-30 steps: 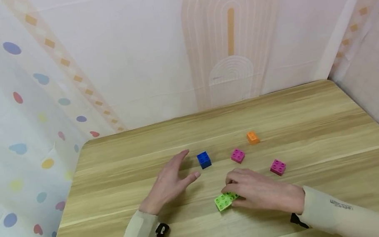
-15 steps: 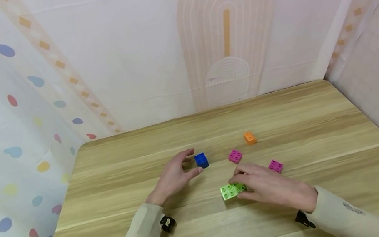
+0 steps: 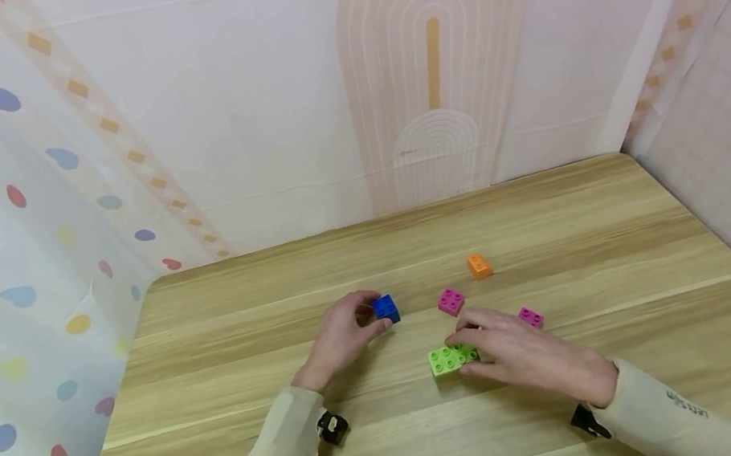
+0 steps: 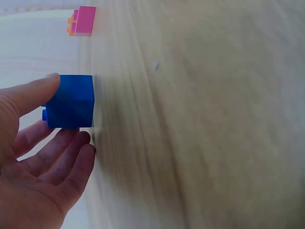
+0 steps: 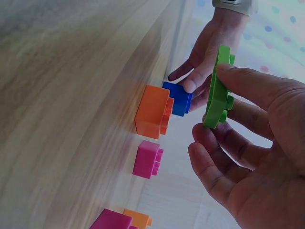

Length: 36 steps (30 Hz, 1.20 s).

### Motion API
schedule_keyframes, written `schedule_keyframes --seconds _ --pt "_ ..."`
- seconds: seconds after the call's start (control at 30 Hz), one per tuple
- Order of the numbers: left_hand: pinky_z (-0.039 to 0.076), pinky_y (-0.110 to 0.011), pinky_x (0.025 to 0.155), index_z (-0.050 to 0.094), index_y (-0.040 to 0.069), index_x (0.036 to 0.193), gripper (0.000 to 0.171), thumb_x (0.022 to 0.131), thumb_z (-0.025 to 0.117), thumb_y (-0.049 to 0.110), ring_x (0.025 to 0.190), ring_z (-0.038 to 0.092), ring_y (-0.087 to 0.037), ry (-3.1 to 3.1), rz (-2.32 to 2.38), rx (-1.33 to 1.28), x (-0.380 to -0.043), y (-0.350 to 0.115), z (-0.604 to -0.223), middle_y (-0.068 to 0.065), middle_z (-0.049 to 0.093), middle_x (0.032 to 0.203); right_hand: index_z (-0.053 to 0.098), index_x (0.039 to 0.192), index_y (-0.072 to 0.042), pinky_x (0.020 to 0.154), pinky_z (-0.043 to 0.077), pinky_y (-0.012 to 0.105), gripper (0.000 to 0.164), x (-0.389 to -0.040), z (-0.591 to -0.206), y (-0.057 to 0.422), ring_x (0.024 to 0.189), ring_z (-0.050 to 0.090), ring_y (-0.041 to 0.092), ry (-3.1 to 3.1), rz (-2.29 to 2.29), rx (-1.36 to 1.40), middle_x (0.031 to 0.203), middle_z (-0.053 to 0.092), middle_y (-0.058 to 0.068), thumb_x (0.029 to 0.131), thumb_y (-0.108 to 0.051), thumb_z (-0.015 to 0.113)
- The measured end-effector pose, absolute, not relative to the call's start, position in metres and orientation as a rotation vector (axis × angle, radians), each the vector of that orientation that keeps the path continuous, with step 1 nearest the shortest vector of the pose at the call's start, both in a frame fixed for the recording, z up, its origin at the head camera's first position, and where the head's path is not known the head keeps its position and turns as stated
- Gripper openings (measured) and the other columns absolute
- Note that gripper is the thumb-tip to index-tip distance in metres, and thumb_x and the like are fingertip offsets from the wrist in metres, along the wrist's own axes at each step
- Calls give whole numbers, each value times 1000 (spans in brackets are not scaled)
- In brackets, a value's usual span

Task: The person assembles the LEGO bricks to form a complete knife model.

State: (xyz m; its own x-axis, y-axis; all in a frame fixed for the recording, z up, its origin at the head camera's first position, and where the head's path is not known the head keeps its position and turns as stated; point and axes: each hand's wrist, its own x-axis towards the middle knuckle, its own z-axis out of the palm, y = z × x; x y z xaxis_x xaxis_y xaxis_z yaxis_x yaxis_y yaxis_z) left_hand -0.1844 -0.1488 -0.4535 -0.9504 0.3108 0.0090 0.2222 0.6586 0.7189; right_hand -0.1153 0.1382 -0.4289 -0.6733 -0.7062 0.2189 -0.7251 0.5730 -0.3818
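Observation:
My left hand (image 3: 346, 335) pinches a blue building brick (image 3: 385, 308) between thumb and fingers. In the left wrist view, the thumb lies along one side of the blue brick (image 4: 71, 102) and fingertips touch the opposite side. My right hand (image 3: 519, 348) grips a flat, light green building brick (image 3: 449, 359) by its right end, studs facing up. The right wrist view shows the green brick (image 5: 219, 90) held off the wooden table between thumb and fingers. Near it in that view stands an orange brick (image 5: 151, 110), which the head view does not show beneath the right hand.
A magenta brick (image 3: 450, 301) lies between the hands, with an orange brick (image 3: 479, 266) behind it. Another magenta brick (image 3: 531, 318) sits just beyond the right hand, partly covered. The wooden table (image 3: 257, 280) backs onto a patterned curtain (image 3: 258, 116).
My left hand has moved right to the blue brick and closed its fingers on it. The right hand has carried the green brick slightly up and right in the head view.

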Motion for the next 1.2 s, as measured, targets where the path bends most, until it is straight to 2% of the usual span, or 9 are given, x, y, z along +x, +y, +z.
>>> schedule_keyframes --seconds 0.13,0.4,0.7,0.93,1.2 --pt "60 -40 92 66 0 125 38 92 80 11 104 69 -27 2768 1161 442 -183 -148 -454 -14 70 117 73 121 -4 79 56 24 40 -118 -430 139 92 57 9 -2719 683 1240 110 61 1 87 -21 85" --pt "60 -38 90 68 2 120 33 90 81 9 104 69 -25 2764 1132 547 -173 -145 -452 -11 71 115 72 121 -3 83 59 31 39 -124 -428 146 97 64 15 -2724 723 1126 113 66 4 88 -19 85" --pt "60 -38 90 68 3 121 34 90 81 11 104 68 -23 2730 1120 622 -157 -140 -450 -9 71 114 72 126 -3 72 53 23 42 -130 -427 149 86 56 11 -2774 698 1040 110 62 2 90 -22 84" --pt "59 -37 89 69 2 120 34 90 82 13 103 68 -21 2706 1106 668 -148 -138 -451 -8 71 114 72 126 -2 76 55 28 43 -133 -428 147 91 57 14 -2741 679 1029 119 65 8 89 -21 84" --pt "58 -36 89 70 4 119 34 89 83 13 100 66 -17 2670 1116 673 -139 -138 -451 -4 70 111 72 128 -4 74 52 28 41 -134 -427 142 89 53 12 -2754 714 998 119 63 6 92 -21 82"
